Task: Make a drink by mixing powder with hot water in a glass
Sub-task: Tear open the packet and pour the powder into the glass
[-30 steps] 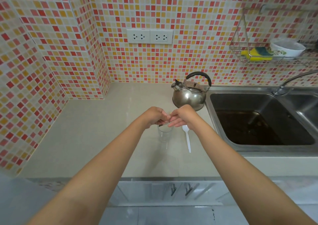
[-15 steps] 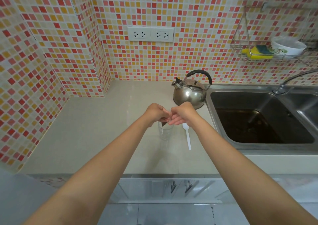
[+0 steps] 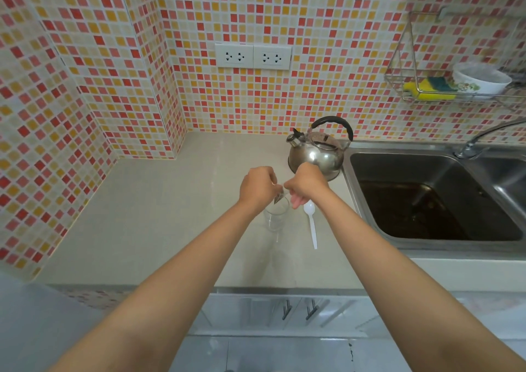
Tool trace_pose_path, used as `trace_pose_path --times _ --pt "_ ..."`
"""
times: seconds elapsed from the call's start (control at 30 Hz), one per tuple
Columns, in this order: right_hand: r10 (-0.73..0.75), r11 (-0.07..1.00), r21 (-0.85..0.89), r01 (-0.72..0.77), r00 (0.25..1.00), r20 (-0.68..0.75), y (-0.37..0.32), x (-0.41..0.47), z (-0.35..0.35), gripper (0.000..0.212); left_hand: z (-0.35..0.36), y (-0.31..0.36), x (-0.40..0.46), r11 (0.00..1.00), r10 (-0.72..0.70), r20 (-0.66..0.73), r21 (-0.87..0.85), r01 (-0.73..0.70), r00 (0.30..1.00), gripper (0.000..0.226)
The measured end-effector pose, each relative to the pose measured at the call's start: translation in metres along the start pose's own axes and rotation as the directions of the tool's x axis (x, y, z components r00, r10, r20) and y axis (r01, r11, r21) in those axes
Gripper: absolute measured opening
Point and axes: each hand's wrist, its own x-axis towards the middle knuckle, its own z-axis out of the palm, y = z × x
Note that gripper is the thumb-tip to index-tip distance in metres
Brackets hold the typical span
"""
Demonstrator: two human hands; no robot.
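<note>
A clear empty glass [image 3: 275, 218] stands upright on the beige counter [image 3: 159, 223]. Just above its rim, my left hand [image 3: 257, 186] and my right hand [image 3: 306, 185] meet and both pinch a small powder sachet [image 3: 279, 198], mostly hidden by my fingers; only a dark corner shows. A white plastic spoon [image 3: 312, 225] lies on the counter right of the glass. Behind my right hand sits a steel kettle [image 3: 317, 152] with a black handle.
A steel sink [image 3: 435, 198] with a tap [image 3: 481, 138] fills the right side. A wire rack [image 3: 455, 86] on the tiled wall holds a sponge and a bowl. Two sockets [image 3: 253, 56] sit on the back wall. Cabinet handles [image 3: 299, 309] show below the counter edge.
My hands stay together over the glass; my fingers shift slightly on the sachet, and its corner now points down toward the rim.
</note>
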Motion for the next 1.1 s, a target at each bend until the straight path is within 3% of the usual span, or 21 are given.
trace_pose_path --times 0.23,0.43,0.53,0.67,0.83,1.0,1.1 --pt "-0.021 0.999 0.028 0.021 1.000 0.014 -0.002 0.004 0.001 0.022 -0.009 0.006 0.006 0.989 -0.041 0.185 -0.131 0.066 0.982 0.017" --pt "-0.046 0.994 -0.102 0.043 0.999 -0.021 -0.002 0.005 0.000 0.023 -0.003 -0.001 0.006 0.980 -0.018 0.097 -0.196 0.037 0.995 0.021" --pt "-0.037 0.989 -0.142 0.037 0.999 0.001 -0.003 0.005 -0.005 0.021 -0.004 -0.005 0.007 0.992 0.075 0.017 -0.099 -0.073 0.997 0.008" --pt "-0.007 0.984 -0.175 0.019 0.998 0.070 -0.010 0.008 -0.015 0.026 -0.006 -0.015 0.006 0.947 0.319 0.127 -0.083 -0.310 0.939 0.038" --pt "-0.088 0.985 -0.144 0.094 0.995 0.049 -0.007 0.008 -0.018 0.028 -0.006 -0.026 0.003 0.935 0.343 0.143 -0.147 -0.323 0.928 0.036" --pt "-0.138 0.981 -0.141 0.135 0.990 -0.011 -0.006 0.008 -0.020 0.024 0.000 -0.033 0.001 0.928 0.373 0.127 -0.066 -0.367 0.919 0.062" --pt "-0.145 0.979 -0.146 0.141 0.989 -0.021 -0.005 0.008 -0.019 0.025 0.006 -0.035 0.002 0.920 0.390 0.061 -0.071 -0.386 0.919 0.053"
